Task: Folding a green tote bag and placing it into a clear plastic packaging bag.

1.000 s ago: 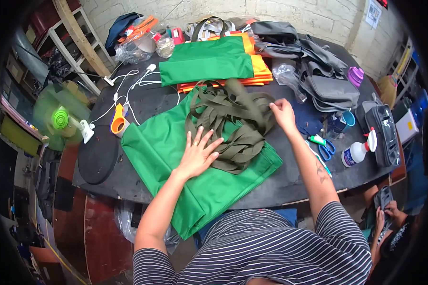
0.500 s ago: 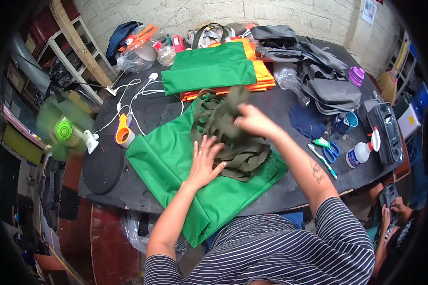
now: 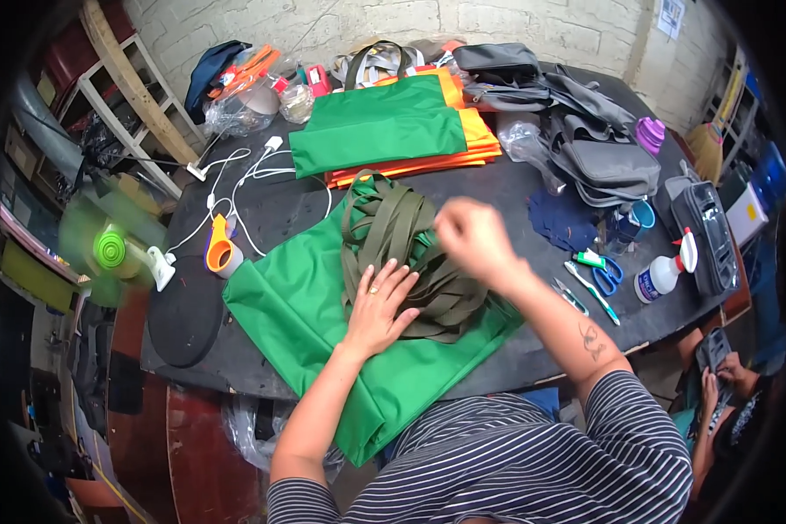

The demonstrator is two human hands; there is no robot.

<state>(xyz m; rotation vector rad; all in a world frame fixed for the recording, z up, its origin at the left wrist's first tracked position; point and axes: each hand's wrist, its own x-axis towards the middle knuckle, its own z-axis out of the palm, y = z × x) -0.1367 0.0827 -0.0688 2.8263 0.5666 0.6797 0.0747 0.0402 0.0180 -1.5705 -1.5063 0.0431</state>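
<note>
A loose bundle of olive-green webbing straps [image 3: 389, 225] lies in looped heaps on a folded sheet of bright green fabric [image 3: 279, 293]. My left hand [image 3: 377, 310] rests flat with its fingers spread, pressing the near left edge of the straps. Over the right side of the bundle is my right hand [image 3: 476, 243], its fingers curled and blurred by motion. Whether a strap is between those fingers cannot be made out.
Green and orange folded fabric pieces [image 3: 380, 131] are stacked behind. Grey bags [image 3: 607, 162] stand at the far right. Scissors [image 3: 609, 275], a toothbrush [image 3: 596, 293] and a spray bottle [image 3: 659, 279] lie or stand rightward. At left are a tape roll [image 3: 224, 258], white cables and a spinning fan [image 3: 111, 251].
My right hand has moved slightly right and down from the lifted straps, which now lie flatter in the heap. My left hand stays pressed on the bundle. The view has shifted slightly.
</note>
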